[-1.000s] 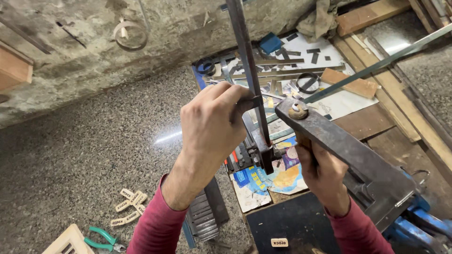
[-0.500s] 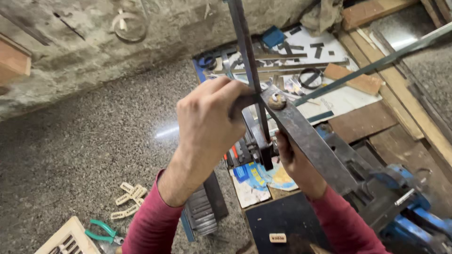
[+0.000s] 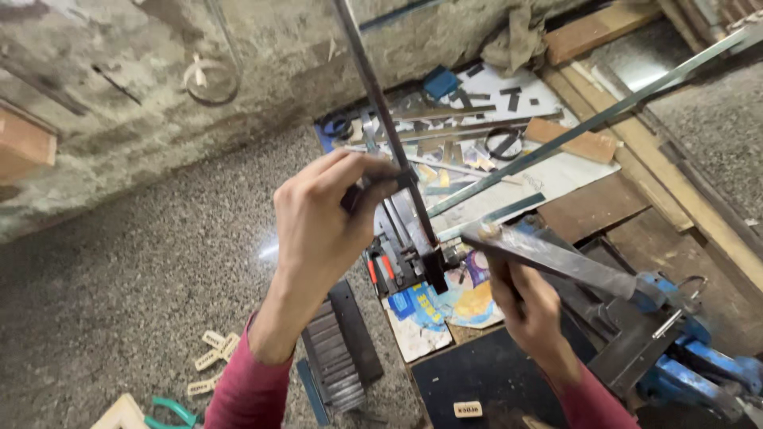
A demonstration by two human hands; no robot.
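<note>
The left hand (image 3: 322, 218) pinches a thin metal strip (image 3: 381, 119) standing in the bender (image 3: 413, 254), right hand (image 3: 528, 306) clasped beneath the lever (image 3: 556, 258); strip looks unbent yet.

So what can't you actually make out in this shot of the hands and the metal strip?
Head view only:
- Metal strip: its top runs off the upper edge.
- Left hand: its fingers cover the part it grips.
- Right hand: the flat lever bar hides its fingertips.
- Blue vise: cut by the right edge.
</note>
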